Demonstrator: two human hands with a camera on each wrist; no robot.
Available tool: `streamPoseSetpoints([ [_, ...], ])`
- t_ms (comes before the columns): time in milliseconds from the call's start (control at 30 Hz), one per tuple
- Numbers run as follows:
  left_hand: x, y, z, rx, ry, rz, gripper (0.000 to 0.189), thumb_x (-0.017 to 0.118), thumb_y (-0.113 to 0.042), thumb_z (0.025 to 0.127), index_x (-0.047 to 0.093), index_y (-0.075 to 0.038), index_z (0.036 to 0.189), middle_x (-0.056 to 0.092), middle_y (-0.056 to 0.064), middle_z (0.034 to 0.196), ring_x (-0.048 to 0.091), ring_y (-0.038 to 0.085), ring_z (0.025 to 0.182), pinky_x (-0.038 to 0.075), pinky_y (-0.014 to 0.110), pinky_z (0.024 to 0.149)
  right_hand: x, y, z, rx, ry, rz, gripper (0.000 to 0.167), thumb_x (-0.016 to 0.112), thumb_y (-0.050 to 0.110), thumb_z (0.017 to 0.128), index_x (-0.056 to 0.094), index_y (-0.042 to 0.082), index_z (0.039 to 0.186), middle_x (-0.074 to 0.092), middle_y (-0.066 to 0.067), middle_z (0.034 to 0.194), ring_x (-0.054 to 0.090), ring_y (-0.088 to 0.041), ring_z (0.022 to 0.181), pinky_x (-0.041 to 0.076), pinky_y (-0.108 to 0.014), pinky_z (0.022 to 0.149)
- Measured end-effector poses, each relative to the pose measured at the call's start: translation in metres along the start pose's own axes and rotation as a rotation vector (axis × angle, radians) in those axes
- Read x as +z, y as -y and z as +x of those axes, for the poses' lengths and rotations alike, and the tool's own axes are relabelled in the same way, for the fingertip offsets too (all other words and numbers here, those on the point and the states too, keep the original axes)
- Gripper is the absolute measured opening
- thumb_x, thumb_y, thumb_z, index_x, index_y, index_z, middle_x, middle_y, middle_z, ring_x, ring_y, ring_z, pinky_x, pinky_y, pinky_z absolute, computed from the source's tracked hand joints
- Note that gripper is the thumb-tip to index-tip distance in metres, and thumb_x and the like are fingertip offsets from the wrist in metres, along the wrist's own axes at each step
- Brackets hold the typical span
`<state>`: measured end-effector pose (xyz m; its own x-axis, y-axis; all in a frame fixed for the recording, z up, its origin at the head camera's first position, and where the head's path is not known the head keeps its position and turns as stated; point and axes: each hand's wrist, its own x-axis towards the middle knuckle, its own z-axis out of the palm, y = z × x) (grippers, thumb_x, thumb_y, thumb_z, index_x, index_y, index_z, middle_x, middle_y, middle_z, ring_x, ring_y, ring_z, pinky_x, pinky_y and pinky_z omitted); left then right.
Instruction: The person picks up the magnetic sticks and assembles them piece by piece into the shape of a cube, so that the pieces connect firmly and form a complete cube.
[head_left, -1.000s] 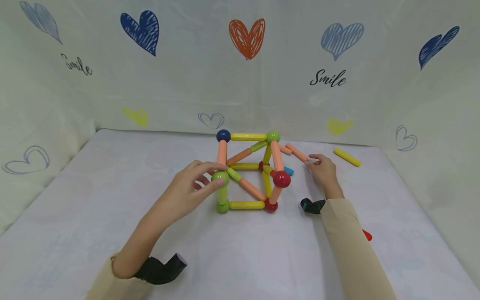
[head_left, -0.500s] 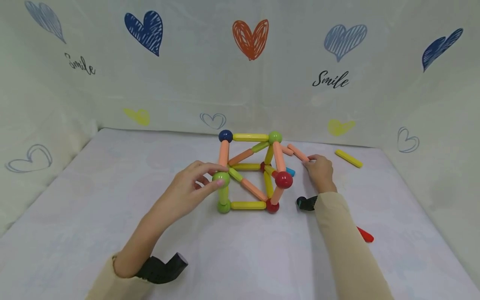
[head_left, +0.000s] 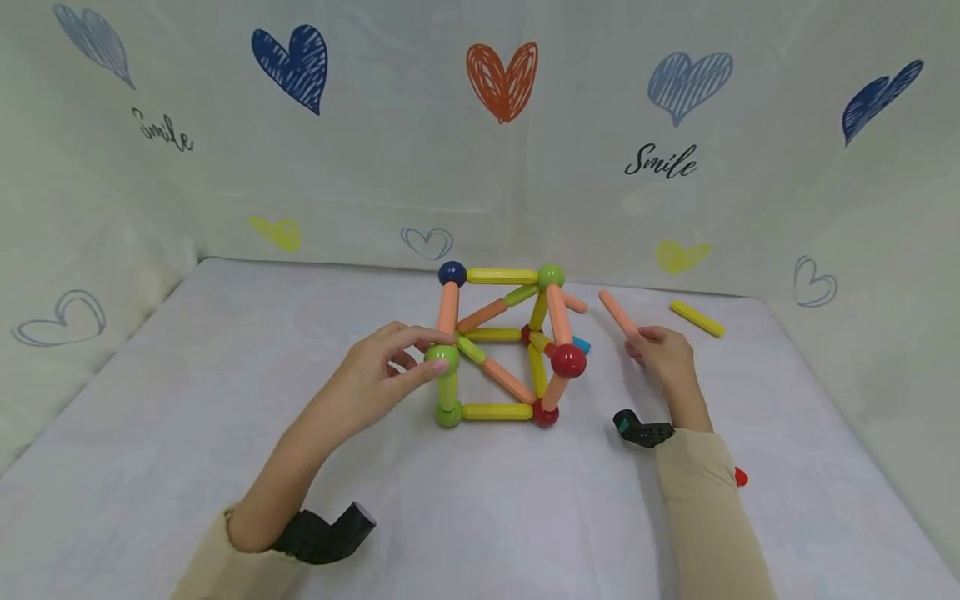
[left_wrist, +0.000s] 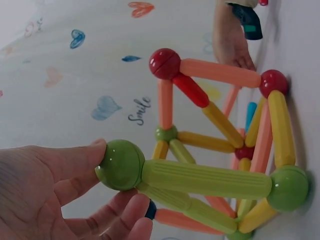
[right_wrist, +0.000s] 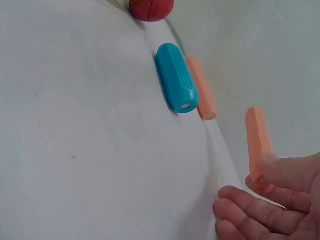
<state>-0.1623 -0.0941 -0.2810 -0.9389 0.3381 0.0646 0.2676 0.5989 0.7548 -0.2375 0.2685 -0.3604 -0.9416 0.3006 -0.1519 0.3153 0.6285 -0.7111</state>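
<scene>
A box-like frame of magnetic rods and balls (head_left: 495, 412) stands on the table in the head view. My left hand (head_left: 375, 375) pinches the light green ball (left_wrist: 120, 165) at its upper near left corner, with a green rod (left_wrist: 207, 179) running down from that ball. To the right of the frame, my right hand (head_left: 663, 358) holds a peach-orange magnetic rod (right_wrist: 258, 135) by one end, between thumb and finger. The rod's free end points up and away, apart from the frame. In the right wrist view the other fingers lie below it, loosely bent.
Behind the frame's right side lie a blue rod (right_wrist: 177, 77) and another peach-orange rod (right_wrist: 202, 90). A yellow rod (head_left: 697, 318) lies at the far right. The right sleeve partly hides a red piece (head_left: 741, 477). A cloth backdrop (head_left: 360, 167) rises behind the table.
My right hand has taken up one peach-orange rod and drawn it right and toward me, away from the other one. My left hand stays at the green ball.
</scene>
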Motion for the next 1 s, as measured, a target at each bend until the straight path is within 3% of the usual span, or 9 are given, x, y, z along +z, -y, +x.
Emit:
streamPoseSetpoints([
  [133,0.001,0.000,0.000,0.004,0.001,-0.006,0.031,0.062,-0.027,0.089,0.061,-0.021,0.120,0.057,0.006,0.109,0.057,0.021,0.089,0.049,0.031,0.074,-0.006,0.004,-0.015,-0.056,-0.024,-0.006,0.044,0.048,0.029,0.097,0.052,-0.004,0.126,0.064,-0.022,0.112,0.062,-0.021,0.090,0.043,-0.019,0.068],
  [367,0.001,0.000,-0.001,0.007,-0.004,-0.005,0.032,0.062,-0.027,0.090,0.060,-0.022,0.121,0.058,0.005,0.110,0.057,0.020,0.088,0.048,0.030,0.072,-0.011,0.033,-0.045,-0.268,-0.114,0.040,0.049,0.051,0.040,0.094,0.055,0.002,0.125,0.061,-0.021,0.114,0.054,-0.032,0.105,0.044,-0.038,0.081],
  [433,0.001,0.000,-0.001,0.006,-0.008,-0.003,0.031,0.062,-0.027,0.090,0.061,-0.022,0.120,0.058,0.005,0.109,0.057,0.020,0.088,0.048,0.029,0.072,-0.011,0.044,-0.057,-0.341,-0.133,0.065,0.048,0.053,0.040,0.093,0.057,0.004,0.124,0.061,-0.018,0.113,0.055,-0.030,0.103,0.045,-0.034,0.082],
  [533,0.001,0.000,-0.001,0.006,-0.008,-0.003,0.031,0.062,-0.027,0.089,0.061,-0.022,0.120,0.058,0.005,0.109,0.057,0.020,0.088,0.048,0.029,0.072,-0.011,0.058,-0.076,-0.481,-0.157,0.082,0.042,0.057,0.036,0.091,0.060,0.004,0.119,0.062,-0.014,0.108,0.056,-0.021,0.097,0.044,-0.017,0.079],
  [667,0.000,0.000,-0.002,0.010,-0.010,-0.003,0.031,0.062,-0.027,0.089,0.061,-0.022,0.120,0.058,0.005,0.109,0.057,0.020,0.088,0.049,0.031,0.073,-0.008,0.074,-0.096,-0.660,-0.138,0.104,0.029,0.063,0.021,0.089,0.064,0.004,0.112,0.061,-0.009,0.100,0.053,-0.010,0.089,0.041,-0.006,0.075],
  [867,-0.001,0.000,-0.003,0.019,-0.017,-0.007,0.031,0.062,-0.025,0.089,0.061,-0.020,0.120,0.058,0.006,0.109,0.058,0.020,0.087,0.050,0.032,0.075,0.004,0.077,-0.105,-0.841,-0.082,0.070,0.023,0.071,0.007,0.080,0.069,0.004,0.102,0.057,-0.006,0.098,0.046,-0.011,0.091,0.041,-0.021,0.073],
  [1000,0.001,0.001,-0.003,0.012,-0.018,-0.008,0.031,0.062,-0.025,0.089,0.061,-0.020,0.120,0.058,0.006,0.108,0.057,0.020,0.087,0.050,0.031,0.074,0.011,0.075,-0.106,-0.892,-0.057,0.046,0.022,0.074,0.006,0.077,0.070,0.006,0.099,0.052,-0.006,0.100,0.037,-0.013,0.097,0.037,-0.028,0.073],
])
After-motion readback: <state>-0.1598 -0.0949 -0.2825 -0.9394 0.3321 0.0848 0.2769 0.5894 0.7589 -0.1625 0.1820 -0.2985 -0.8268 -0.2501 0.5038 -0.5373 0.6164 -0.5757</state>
